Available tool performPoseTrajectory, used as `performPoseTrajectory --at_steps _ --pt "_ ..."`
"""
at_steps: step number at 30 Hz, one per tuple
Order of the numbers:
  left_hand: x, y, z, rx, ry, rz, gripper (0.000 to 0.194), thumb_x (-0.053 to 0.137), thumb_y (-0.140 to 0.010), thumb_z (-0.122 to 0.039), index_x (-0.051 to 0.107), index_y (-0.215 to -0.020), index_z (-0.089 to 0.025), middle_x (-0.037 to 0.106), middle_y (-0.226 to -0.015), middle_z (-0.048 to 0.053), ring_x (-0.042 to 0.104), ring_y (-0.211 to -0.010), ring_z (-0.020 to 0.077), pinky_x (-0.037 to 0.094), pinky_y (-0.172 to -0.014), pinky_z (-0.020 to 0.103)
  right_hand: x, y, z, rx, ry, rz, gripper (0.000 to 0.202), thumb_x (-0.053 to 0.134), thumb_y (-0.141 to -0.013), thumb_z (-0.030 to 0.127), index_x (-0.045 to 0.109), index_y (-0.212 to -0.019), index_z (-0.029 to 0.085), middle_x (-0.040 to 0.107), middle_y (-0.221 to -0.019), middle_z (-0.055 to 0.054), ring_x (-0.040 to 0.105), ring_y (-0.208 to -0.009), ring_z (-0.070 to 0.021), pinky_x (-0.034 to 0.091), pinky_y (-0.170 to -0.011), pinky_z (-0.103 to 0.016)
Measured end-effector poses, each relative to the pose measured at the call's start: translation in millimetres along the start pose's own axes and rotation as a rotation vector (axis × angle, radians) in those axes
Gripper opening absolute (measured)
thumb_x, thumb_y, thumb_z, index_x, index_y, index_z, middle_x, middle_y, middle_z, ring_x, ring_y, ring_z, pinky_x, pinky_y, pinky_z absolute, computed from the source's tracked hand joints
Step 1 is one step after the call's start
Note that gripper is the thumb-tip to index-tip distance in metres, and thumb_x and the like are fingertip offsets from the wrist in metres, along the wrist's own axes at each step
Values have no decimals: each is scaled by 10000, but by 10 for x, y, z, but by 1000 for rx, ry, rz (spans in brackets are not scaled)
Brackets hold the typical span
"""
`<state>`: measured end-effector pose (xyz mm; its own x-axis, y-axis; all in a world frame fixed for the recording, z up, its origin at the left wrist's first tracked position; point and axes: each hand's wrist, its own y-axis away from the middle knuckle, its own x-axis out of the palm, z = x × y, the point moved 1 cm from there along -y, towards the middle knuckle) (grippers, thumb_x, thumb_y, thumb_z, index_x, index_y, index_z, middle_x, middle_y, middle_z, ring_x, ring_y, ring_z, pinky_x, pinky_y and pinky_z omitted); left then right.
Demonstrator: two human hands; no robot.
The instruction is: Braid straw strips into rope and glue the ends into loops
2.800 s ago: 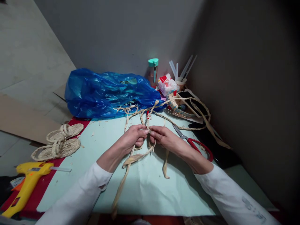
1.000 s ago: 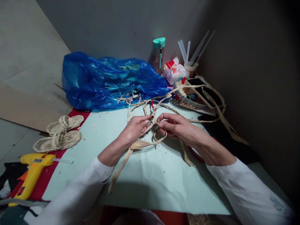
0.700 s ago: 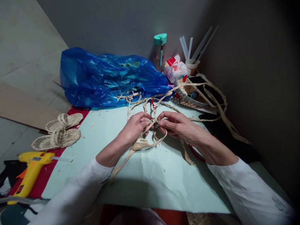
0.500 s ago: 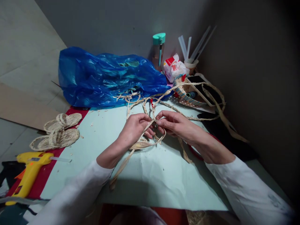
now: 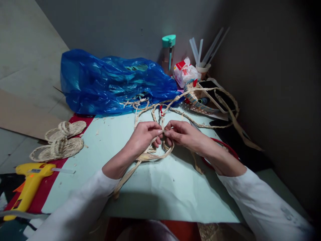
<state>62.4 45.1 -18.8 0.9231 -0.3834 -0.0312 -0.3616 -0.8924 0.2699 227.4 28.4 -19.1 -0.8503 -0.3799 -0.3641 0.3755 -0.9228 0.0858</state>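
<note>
Straw strips (image 5: 150, 157) trail across the pale green tabletop (image 5: 155, 187) from the blue plastic bag (image 5: 112, 83) at the far side toward the near edge. At the middle, left hand (image 5: 144, 137) and right hand (image 5: 184, 134) meet fingertip to fingertip, each pinching the strips. Far left lies a yellow glue gun (image 5: 28, 187).

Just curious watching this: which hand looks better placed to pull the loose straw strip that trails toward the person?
Probably the left hand: the straw strip runs out from beneath it, along that forearm. The right hand pinches the braid further right.
</note>
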Motion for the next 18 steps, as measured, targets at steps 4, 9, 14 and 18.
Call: performPoseTrajectory --at_steps 4,9,14,18 --pt "13 -18 43 -34 118 3 99 566 -776 -71 560 -703 -137 519 -531 -29 392 -375 39 277 -366 155 9 42 83 -6 271 -34 176 487 -922 245 569 -782 175 689 -722 -31 570 -653 -149 360 -629 -266" --pt "-2 -24 60 -17 57 7 105 597 -786 -162 549 -694 -144 501 -569 -37 312 -374 18 184 -369 165 43 73 141 14 457 -83 177 499 -930 234 580 -783 178 687 -718 -22 554 -633 -143 329 -607 -260" --pt "-8 -12 19 4 -121 -46 144 619 -746 -190 578 -620 -134 556 -540 -20 323 -382 27 185 -385 188 -28 98 142 -18 570 -87 200 505 -931 269 633 -798 192 673 -719 -29 549 -628 -151 308 -597 -271" --pt "36 -5 52 22 -124 -77 97 610 -721 -156 602 -627 -135 611 -542 1 413 -432 53 252 -432 186 -41 146 215 10 728 -198 211 505 -920 279 633 -778 190 664 -695 -66 518 -571 -165 272 -571 -300"
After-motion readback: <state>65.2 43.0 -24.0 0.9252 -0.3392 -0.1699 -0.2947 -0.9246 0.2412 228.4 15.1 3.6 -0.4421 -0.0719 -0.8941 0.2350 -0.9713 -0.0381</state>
